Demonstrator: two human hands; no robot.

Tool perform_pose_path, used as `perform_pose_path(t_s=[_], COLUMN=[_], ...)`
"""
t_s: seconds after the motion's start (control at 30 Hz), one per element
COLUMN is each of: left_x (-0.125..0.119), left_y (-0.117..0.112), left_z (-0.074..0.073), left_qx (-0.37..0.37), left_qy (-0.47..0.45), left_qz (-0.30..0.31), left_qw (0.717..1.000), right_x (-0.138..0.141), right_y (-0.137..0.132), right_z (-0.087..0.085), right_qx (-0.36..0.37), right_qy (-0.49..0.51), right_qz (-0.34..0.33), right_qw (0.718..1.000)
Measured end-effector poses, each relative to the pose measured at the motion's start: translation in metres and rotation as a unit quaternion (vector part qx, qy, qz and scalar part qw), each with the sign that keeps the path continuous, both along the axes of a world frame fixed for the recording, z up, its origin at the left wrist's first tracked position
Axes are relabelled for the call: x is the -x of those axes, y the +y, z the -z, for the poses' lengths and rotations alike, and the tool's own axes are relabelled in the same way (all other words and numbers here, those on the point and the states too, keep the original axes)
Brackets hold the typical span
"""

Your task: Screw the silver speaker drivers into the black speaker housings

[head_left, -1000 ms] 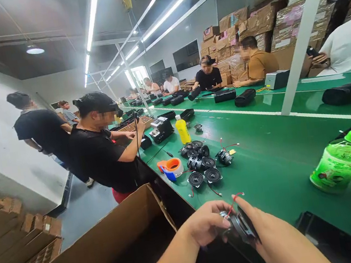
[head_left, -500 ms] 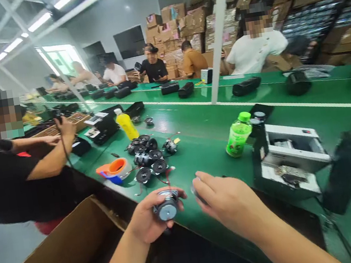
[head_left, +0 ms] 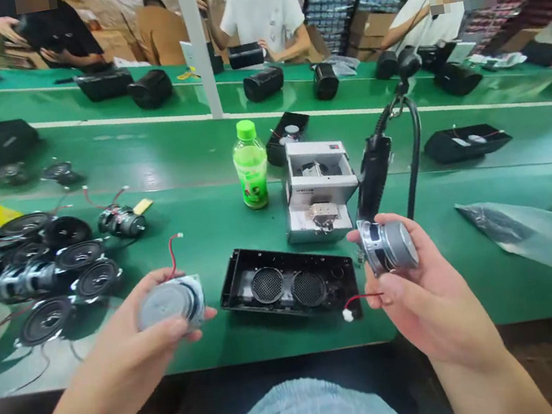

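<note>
My left hand point(head_left: 133, 332) is closed round a round speaker driver point(head_left: 166, 305), its grey magnet back facing me and a short red wire sticking up from it. A second speaker driver point(head_left: 390, 245) is gripped in my right hand point(head_left: 434, 294), tilted sideways; its red wire ends in a white plug that hangs to the left. Between my hands a black speaker housing point(head_left: 291, 308) lies on the green table, its inside facing up, with two round mesh grilles in it. Neither driver touches the housing. Several loose speaker drivers point(head_left: 57, 267) lie in a cluster beyond my left hand.
A green-capped bottle point(head_left: 252, 169) stands behind the housing, beside a white and grey box-like device point(head_left: 319, 186). A black handheld tool point(head_left: 375, 175) hangs on a cable near my right hand. A clear plastic bag point(head_left: 545, 243) lies at right. Several people sit across the table.
The view has swung right, bringing the black housing into sight. My hands have moved farther apart, and the driver in my right hand now shows clearly.
</note>
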State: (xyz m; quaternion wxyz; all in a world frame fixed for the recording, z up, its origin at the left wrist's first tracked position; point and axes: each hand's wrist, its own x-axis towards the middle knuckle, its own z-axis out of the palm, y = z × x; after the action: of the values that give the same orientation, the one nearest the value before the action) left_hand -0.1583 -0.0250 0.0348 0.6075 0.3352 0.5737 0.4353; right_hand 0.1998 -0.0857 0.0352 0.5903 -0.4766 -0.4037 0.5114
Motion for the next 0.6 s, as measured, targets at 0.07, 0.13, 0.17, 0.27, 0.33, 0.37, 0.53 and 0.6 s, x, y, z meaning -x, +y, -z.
perform_pose_path(t_s=[0.07, 0.13, 0.17, 0.27, 0.33, 0.37, 0.53, 0.6], left_x=[-0.011, -0.019, -0.023, -0.033, -0.041, -0.045, -0.058, -0.060], left_y=[0.018, 0.035, 0.043, 0.060, 0.066, 0.068, 0.074, 0.076], left_z=[-0.001, -0.003, -0.003, -0.004, -0.004, -0.005, -0.012, -0.015], left_qx=[-0.039, -0.080, -0.095, -0.104, -0.090, -0.084, -0.160, -0.251], left_qy=[0.042, 0.075, 0.093, 0.097, 0.081, 0.098, 0.305, 0.338], left_qz=[0.081, 0.165, 0.201, 0.278, 0.313, 0.329, 0.419, 0.459], left_qw=[0.995, 0.980, 0.971, 0.950, 0.942, 0.936, 0.840, 0.782], right_x=[-0.001, 0.001, 0.002, 0.007, 0.010, 0.012, 0.013, 0.011], right_y=[-0.006, -0.007, -0.005, 0.000, 0.003, 0.003, 0.004, 0.005], right_z=[0.002, 0.000, -0.002, -0.004, -0.002, 0.001, 0.008, 0.005], right_qx=[0.028, 0.017, -0.006, -0.105, -0.114, -0.094, 0.051, 0.067], right_qy=[-0.027, -0.109, -0.176, -0.387, -0.439, -0.429, -0.135, -0.030], right_qz=[-0.002, 0.008, 0.012, 0.014, 0.012, 0.017, 0.022, 0.010], right_qw=[0.999, 0.994, 0.984, 0.916, 0.891, 0.898, 0.989, 0.997])
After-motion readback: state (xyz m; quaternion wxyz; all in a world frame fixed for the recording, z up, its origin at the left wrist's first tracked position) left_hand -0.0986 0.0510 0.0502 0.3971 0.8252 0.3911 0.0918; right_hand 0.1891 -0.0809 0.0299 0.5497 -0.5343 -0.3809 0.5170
